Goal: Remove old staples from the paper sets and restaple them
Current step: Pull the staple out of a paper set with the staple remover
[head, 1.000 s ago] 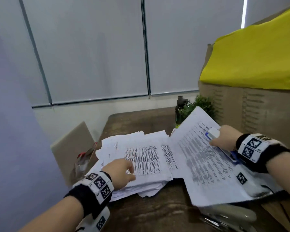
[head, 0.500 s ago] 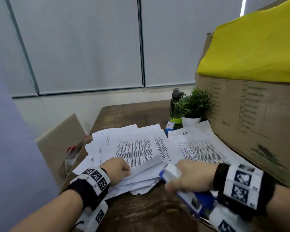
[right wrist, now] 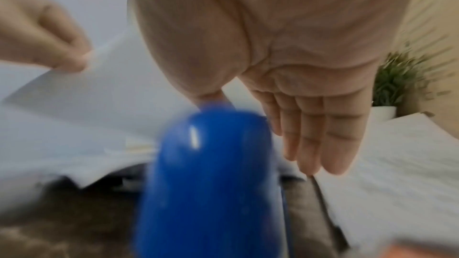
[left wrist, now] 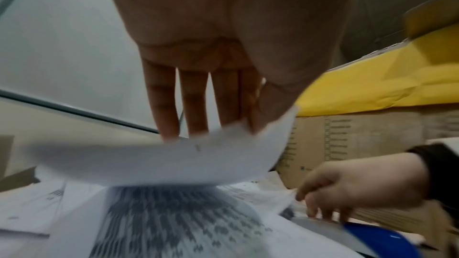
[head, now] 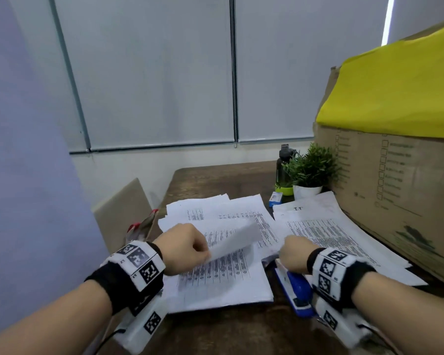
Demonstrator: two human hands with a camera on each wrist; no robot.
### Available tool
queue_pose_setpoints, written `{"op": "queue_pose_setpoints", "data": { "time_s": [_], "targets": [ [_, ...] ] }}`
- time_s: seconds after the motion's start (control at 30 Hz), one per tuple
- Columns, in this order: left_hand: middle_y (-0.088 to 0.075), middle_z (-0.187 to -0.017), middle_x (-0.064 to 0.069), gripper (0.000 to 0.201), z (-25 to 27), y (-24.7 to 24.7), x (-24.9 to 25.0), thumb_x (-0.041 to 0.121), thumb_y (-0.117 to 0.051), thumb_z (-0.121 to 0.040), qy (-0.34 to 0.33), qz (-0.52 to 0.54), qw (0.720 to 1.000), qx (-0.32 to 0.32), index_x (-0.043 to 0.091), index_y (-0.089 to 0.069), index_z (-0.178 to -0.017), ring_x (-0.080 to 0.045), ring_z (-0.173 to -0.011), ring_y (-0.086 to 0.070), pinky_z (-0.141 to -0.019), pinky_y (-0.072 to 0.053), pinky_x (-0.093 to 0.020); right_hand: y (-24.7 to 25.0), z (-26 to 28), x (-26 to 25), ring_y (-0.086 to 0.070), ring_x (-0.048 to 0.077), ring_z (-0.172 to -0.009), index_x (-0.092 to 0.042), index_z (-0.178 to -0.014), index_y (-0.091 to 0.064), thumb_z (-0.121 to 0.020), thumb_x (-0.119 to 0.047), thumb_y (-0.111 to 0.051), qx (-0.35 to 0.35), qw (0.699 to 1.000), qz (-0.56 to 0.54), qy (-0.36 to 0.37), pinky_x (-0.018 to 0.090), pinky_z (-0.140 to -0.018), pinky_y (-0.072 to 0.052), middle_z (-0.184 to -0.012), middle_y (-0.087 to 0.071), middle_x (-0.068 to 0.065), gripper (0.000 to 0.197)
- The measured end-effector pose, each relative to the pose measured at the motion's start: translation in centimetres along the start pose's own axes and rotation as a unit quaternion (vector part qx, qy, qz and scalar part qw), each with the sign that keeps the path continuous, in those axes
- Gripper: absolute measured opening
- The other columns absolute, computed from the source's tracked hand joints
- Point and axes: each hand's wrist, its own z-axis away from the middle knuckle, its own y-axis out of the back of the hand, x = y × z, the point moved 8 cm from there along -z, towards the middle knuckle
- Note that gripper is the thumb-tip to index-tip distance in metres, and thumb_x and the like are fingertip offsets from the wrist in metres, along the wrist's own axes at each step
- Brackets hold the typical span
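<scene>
Two spreads of printed paper sets lie on the brown table [head: 215,334]: a left pile [head: 215,280] and a right pile [head: 331,234]. My left hand [head: 200,252] pinches the near corner of the top set's sheet [left wrist: 198,160] between thumb and fingers [left wrist: 193,101] and holds it curled up off the pile. A blue and white stapler [head: 299,288] lies on the table between the piles. My right hand [head: 290,254] hovers over its front end. That hand's fingers [right wrist: 315,140] are straight beside the stapler [right wrist: 208,174] and the thumb tip touches it.
A large cardboard box [head: 395,188] with yellow paper [head: 395,93] on top walls off the right side. At the back stand a potted plant [head: 308,172], a dark bottle [head: 283,165] and a small blue-white box [head: 276,198]. A beige board [head: 123,208] leans off the table's left.
My right hand carried the stapler from over the right pile down to the table between the piles. My left hand took the top sheet's corner and lifted it.
</scene>
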Motion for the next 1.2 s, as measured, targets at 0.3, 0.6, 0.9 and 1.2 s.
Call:
{"op": "queue_pose_setpoints", "data": {
  "time_s": [0.3, 0.6, 0.9, 1.2],
  "targets": [
    [-0.071, -0.109, 0.011, 0.045, 6.5, -6.2, 3.5, 0.065, -0.065, -0.078, -0.023, 0.048, 0.965, -0.258, 0.031, -0.072, -0.107, -0.007, -0.099, -0.062, -0.096, -0.05, -0.036, -2.1, 7.3, 6.0, -0.055, 0.025, -0.118, -0.015, -0.128, -0.05, -0.088, -0.046, -0.052, -0.022, 0.999, 0.016, -0.031, 0.032, -0.092, -0.046, -0.129, -0.056, 0.008, 0.05],
    [-0.051, -0.142, 0.003, 0.061, 11.9, -9.6, 5.9, 0.052, -0.067, -0.086, -0.069, -0.086, 0.934, -0.339, 0.033, -0.049, -0.141, -0.023, -0.128, -0.048, -0.108, -0.038, -0.036, 2.9, 10.5, 6.8, -0.059, 0.022, -0.079, -0.013, -0.087, -0.058, -0.096, -0.051, -0.041, 0.137, 0.99, -0.018, -0.036, 0.029, -0.06, -0.04, -0.085, -0.064, 0.005, 0.042],
    [-0.049, -0.144, 0.0, 0.074, 10.5, -7.8, 0.8, 0.061, -0.062, -0.085, 0.06, -0.095, 0.971, -0.212, 0.021, -0.043, -0.144, -0.021, -0.129, -0.047, -0.105, -0.039, -0.033, 0.5, 13.1, -2.4, -0.055, 0.006, -0.062, -0.02, -0.085, -0.059, -0.092, -0.046, -0.053, 0.073, 0.984, -0.1, 0.125, 0.018, -0.052, -0.039, -0.075, -0.064, -0.002, 0.027],
    [-0.03, -0.156, -0.001, 0.097, 10.3, -10.5, -0.7, 0.068, -0.069, -0.074, 0.039, -0.169, 0.931, -0.322, 0.019, -0.03, -0.148, -0.03, -0.14, -0.033, -0.115, -0.027, -0.056, -6.8, 8.1, -10.2, -0.048, 0.023, -0.071, -0.009, -0.09, -0.053, -0.101, -0.021, -0.033, -0.024, 0.987, 0.008, 0.16, 0.024, -0.056, -0.038, -0.075, -0.044, 0.005, 0.026]
  ]
}}
